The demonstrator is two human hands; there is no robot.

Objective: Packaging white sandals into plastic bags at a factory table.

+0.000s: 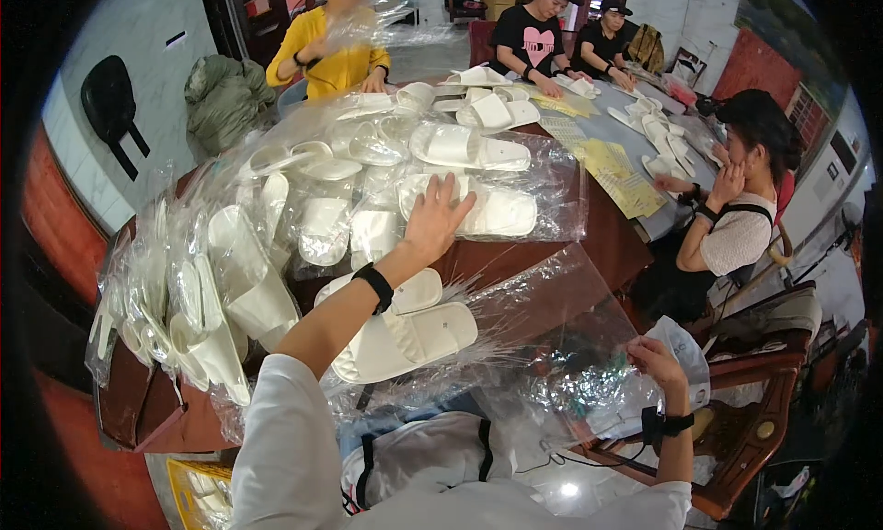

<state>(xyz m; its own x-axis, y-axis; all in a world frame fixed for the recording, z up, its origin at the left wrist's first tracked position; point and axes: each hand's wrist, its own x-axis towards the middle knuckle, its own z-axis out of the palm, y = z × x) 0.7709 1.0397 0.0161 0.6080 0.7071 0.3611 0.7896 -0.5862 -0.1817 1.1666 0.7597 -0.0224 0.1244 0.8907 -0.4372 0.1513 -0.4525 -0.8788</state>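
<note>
The left hand (432, 219), fingers spread open, rests on a bagged pair of soft white foam slippers (487, 210) atop the pile, while the right hand (655, 360) pinches a thin, slippery clear plastic bag (552, 337), probably best gripped at its edge.

Lighting: bright, even indoor light; soft shadows only. Glare: white highlights are scattered over the clear plastic bags (543, 346) and the wrapped white slippers (460, 148); a hot spot is reflected on the floor (567, 489). Distortion: strong fisheye bending is seen toward the rim, which is closed by a black vignette. Focus: the centre is rendered sharply; the edges are softened, and a face at the top is blurred.
</note>
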